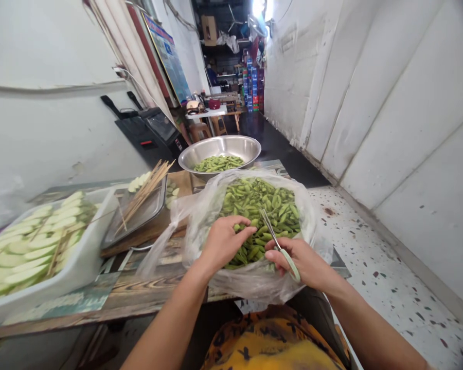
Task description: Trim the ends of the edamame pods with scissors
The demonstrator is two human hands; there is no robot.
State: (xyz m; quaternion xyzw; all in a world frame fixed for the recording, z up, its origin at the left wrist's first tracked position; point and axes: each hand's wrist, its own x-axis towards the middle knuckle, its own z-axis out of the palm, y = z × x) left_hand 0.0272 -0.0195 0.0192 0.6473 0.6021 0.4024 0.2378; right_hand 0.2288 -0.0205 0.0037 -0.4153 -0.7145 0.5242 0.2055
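My right hand (293,257) grips a pair of scissors (272,228) with pale green handles, its blades pointing up and away over the pods. My left hand (227,239) is beside it, thumb and fingers closed around what looks like an edamame pod (237,226), partly hidden by the fingers. Beneath both hands, a heap of green edamame pods (262,198) fills a clear plastic bag (308,205) with its mouth spread wide. Just behind the bag stands a steel bowl (247,146) holding more pods (218,163).
On the left, a white tub (81,272) holds skewered pale green slices (34,252). Wooden skewers (144,192) lie across a metal tray (160,198) on a wooden board (183,182). The wooden table (146,293) ends close to me; a white wall (389,103) runs along the right.
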